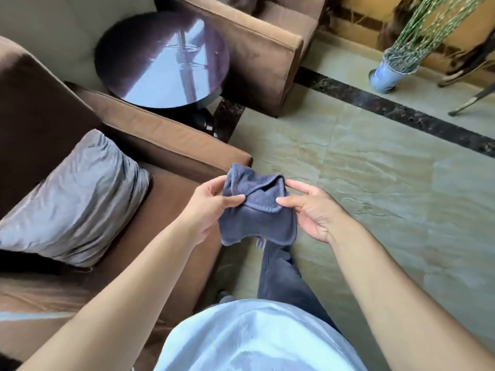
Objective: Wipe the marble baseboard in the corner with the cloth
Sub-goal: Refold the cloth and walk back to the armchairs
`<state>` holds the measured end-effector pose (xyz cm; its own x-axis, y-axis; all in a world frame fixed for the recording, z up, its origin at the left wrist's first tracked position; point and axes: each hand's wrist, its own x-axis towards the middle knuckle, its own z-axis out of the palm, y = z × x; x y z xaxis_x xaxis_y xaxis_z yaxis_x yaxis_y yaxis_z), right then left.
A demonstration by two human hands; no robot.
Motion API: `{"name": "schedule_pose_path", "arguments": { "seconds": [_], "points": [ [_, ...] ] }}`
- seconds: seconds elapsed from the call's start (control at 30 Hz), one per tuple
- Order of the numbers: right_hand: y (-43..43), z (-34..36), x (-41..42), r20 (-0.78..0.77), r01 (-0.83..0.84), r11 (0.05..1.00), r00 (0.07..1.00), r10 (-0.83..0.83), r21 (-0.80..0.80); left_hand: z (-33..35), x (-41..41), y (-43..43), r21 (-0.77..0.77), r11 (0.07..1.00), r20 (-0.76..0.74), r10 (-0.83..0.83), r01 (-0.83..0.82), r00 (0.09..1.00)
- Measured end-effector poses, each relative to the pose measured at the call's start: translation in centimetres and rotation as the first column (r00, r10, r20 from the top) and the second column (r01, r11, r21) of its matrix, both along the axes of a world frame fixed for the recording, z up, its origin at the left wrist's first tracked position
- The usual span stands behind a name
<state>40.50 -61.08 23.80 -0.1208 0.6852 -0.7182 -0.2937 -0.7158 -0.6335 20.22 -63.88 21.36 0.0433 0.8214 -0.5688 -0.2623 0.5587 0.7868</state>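
Note:
A dark blue-grey cloth (258, 210) hangs folded between both hands at waist height, above the floor and the armchair's edge. My left hand (211, 207) pinches its left side between thumb and fingers. My right hand (310, 210) pinches its right side the same way. The marble baseboard (356, 25) runs along the far wall at the top right, yellowish with a dark veined band, well away from the cloth.
A brown armchair (166, 145) with a grey cushion (77, 196) stands at the left. A round dark side table (163, 60) and a second armchair (257, 49) sit behind it. A blue vase (385, 76) with green stems stands near the wall. A dark marble strip (396, 111) crosses the floor.

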Motion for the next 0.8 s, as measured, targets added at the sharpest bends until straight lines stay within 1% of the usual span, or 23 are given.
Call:
{"name": "schedule_pose_path", "arguments": {
  "seconds": [0.03, 0.13, 0.17, 0.3, 0.37, 0.47, 0.63, 0.73, 0.8],
  "points": [
    [4.1, -0.8, 1.2, -0.017, 0.011, 0.999, 1.000, -0.012, -0.033, -0.9, 1.4, 4.3, -0.016, 1.000, 0.008, 0.012, -0.012, 1.000],
    [8.1, -1.6, 2.8, -0.015, 0.041, 0.999, 0.999, -0.042, -0.021, -1.6, 3.1, 8.3, -0.029, 1.000, 0.016, 0.003, -0.002, 1.000],
    [11.4, -2.1, 3.7, 0.003, 0.046, 0.999, 0.999, -0.046, -0.018, -2.2, 4.2, 11.7, -0.036, 0.999, 0.013, 0.018, -0.017, 1.000],
    [22.8, -2.7, 6.5, 0.118, -0.018, 1.000, 0.993, 0.020, -0.025, -3.1, 7.7, 21.9, -0.106, 0.992, -0.006, 0.065, -0.065, 0.998],
    [28.1, -2.9, 7.1, 0.142, -0.059, 0.998, 0.988, 0.062, -0.023, -3.4, 8.7, 26.1, -0.137, 0.987, 0.027, 0.086, -0.081, 0.996],
    [35.3, -3.1, 6.5, 0.176, -0.137, 0.990, 0.975, 0.137, -0.015, -3.3, 9.4, 31.6, -0.162, 0.971, 0.021, 0.183, -0.177, 0.983],
    [45.5, -4.5, 4.3, 0.180, -0.232, 0.972, 0.956, 0.233, -0.028, -4.2, 8.6, 40.3, -0.168, 0.935, 0.005, 0.317, -0.312, 0.948],
    [52.7, -5.6, 2.3, 0.250, -0.273, 0.962, 0.930, 0.268, -0.013, -5.6, 7.4, 46.5, -0.170, 0.902, 0.002, 0.404, -0.398, 0.915],
    [57.2, -6.4, 1.0, 0.258, -0.323, 0.946, 0.915, 0.312, 0.001, -6.5, 6.2, 50.4, -0.174, 0.883, 0.013, 0.445, -0.436, 0.895]
  ]
}}
